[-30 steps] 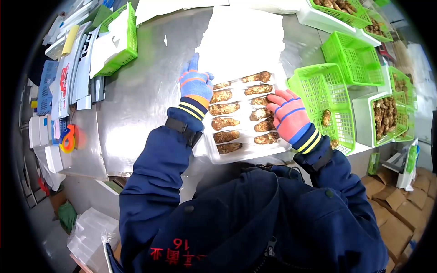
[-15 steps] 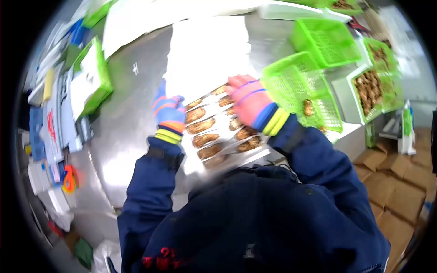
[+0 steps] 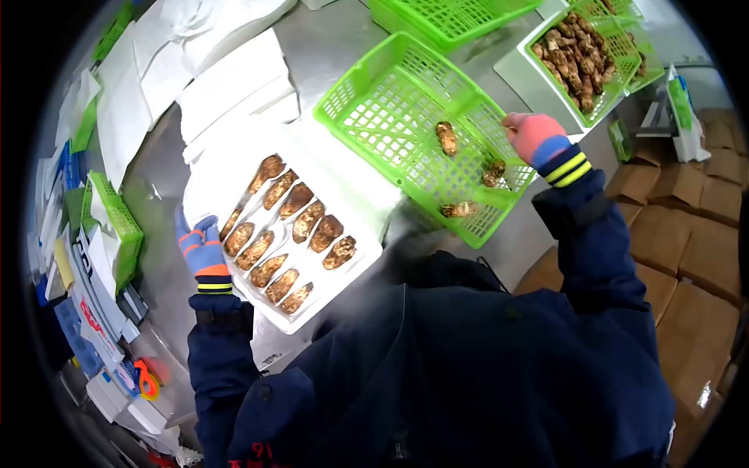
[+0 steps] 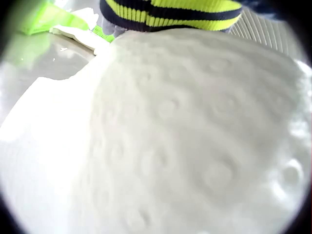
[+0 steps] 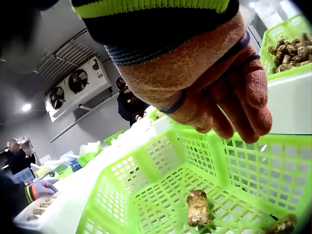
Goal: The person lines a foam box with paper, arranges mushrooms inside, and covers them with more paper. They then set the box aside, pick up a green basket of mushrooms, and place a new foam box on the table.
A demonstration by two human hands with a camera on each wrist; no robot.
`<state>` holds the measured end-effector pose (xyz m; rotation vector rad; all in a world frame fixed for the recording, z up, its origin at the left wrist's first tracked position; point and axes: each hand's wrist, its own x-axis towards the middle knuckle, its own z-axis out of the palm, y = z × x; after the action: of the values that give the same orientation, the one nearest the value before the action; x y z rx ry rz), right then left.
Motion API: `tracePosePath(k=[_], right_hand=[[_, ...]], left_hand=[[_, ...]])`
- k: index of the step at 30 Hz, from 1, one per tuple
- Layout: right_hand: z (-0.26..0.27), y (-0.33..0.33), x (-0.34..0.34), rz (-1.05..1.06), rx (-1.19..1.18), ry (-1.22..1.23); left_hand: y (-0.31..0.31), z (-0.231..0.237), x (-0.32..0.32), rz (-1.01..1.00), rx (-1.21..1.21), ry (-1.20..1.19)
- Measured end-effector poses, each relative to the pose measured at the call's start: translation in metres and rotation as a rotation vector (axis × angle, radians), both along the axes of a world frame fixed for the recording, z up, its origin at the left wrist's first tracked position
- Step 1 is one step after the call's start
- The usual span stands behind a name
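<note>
A white foam tray [image 3: 355,269] holds two slanting rows of stubby brown-and-cream mushrooms [image 3: 308,222]. My left hand [image 3: 203,248], in a blue-grey striped glove, rests at the tray's left edge, its fingers mostly straight and its thumb toward the rim. At the right side of a green plastic basket [image 3: 355,97] is my right hand [image 3: 537,139], in a pink glove. In the right wrist view its fingers [image 5: 256,92] hang loosely bent over the basket with nothing in them. Several mushrooms lie in that basket, one [image 3: 446,139] near its middle.
Behind the tray are white sheets [image 3: 234,82]. Another green basket [image 3: 449,19] stands at the back, and one heaped with mushrooms [image 3: 577,62] sits at the far right. Cardboard boxes [image 3: 679,234] cover the floor at right. An orange tape dispenser [image 3: 146,380] lies at left.
My right hand has left the mushrooms in the tray and moved right to the green basket. My left hand stays at the tray's left edge. The head view has turned toward the right.
</note>
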<state>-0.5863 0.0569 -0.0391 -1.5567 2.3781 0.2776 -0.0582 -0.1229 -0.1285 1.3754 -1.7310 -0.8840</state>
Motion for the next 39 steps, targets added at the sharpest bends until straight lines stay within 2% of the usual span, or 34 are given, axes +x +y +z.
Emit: tracePosePath(k=[5,7,9,10,11,12,13,14,15,16,17,18,19,20,21,23,25,27,28,29,32,35,36,37,39], right_hand=[[-0.022,-0.053,0.047,0.100,0.293,-0.110],[-0.039,-0.061,0.057,0.140,0.296,-0.126],[-0.083,-0.063,0.047,0.244,0.291,-0.108],[-0.073,-0.080,0.064,0.319,0.338,-0.107],[-0.087,-0.068,0.041,0.257,0.331,-0.104],[-0.067,-0.074,0.048,0.208,0.381,-0.120],[-0.105,-0.072,0.027,0.117,0.291,-0.024],[-0.102,-0.073,0.027,0.090,0.145,0.010],[-0.076,-0.084,0.041,0.058,0.091,0.019],[-0.069,-0.099,0.050,0.064,0.021,-0.127],[-0.010,-0.109,0.098,0.152,-0.152,-0.253],[0.006,-0.122,0.124,0.405,-0.435,-0.370],[0.025,-0.134,0.160,0.474,-0.512,-0.470],[0.026,-0.147,0.191,0.628,-0.591,-0.459],[0.023,-0.160,0.222,0.740,-0.631,-0.546],[0.008,-0.183,0.286,0.894,-0.536,-0.524],[-0.011,-0.197,0.333,0.993,-0.502,-0.543],[-0.025,-0.205,0.361,1.002,-0.481,-0.462],[-0.026,-0.208,0.367,1.037,-0.393,-0.374],[-0.028,-0.209,0.371,1.057,-0.396,-0.350],[-0.042,-0.209,0.377,1.078,-0.378,-0.237],[-0.052,-0.204,0.368,1.065,-0.468,-0.367],[-0.052,-0.202,0.361,1.005,-0.494,-0.490],[-0.044,-0.200,0.345,0.999,-0.617,-0.536],[-0.014,-0.191,0.289,0.825,-0.667,-0.496]], left_hand=[[-0.001,-0.002,0.005,0.018,0.034,0.020],[0.000,-0.002,0.004,0.018,-0.025,-0.014],[-0.001,-0.005,0.006,0.012,0.050,0.137],[-0.001,-0.009,0.029,0.111,0.128,0.276],[0.001,-0.007,0.017,0.100,0.124,0.200],[0.003,-0.005,0.005,0.089,0.119,0.124],[0.005,-0.005,0.004,0.041,0.002,0.090],[0.008,0.002,0.002,0.034,-0.120,-0.078],[0.013,0.014,-0.007,0.078,-0.031,-0.013],[0.009,0.003,0.001,0.081,-0.077,-0.081],[0.009,-0.004,0.004,0.069,-0.118,-0.128],[0.008,-0.010,0.007,0.058,-0.159,-0.174],[0.007,-0.009,0.006,0.049,-0.203,-0.199],[0.007,-0.006,0.005,0.044,-0.249,-0.223],[0.007,-0.001,0.002,0.078,-0.287,-0.250],[0.011,0.011,-0.002,0.154,-0.356,-0.307],[0.014,0.014,-0.005,0.178,-0.290,-0.138],[0.014,0.013,-0.003,0.197,-0.284,-0.145],[0.014,0.013,-0.002,0.197,-0.275,-0.194],[0.015,0.013,-0.003,0.204,-0.270,-0.146],[0.011,0.012,0.002,0.146,-0.250,-0.215],[0.009,0.016,0.000,0.117,-0.285,-0.362],[0.008,0.015,0.001,0.113,-0.299,-0.384],[0.009,0.015,0.002,0.107,-0.314,-0.405],[0.009,0.020,0.001,0.067,-0.323,-0.374]])
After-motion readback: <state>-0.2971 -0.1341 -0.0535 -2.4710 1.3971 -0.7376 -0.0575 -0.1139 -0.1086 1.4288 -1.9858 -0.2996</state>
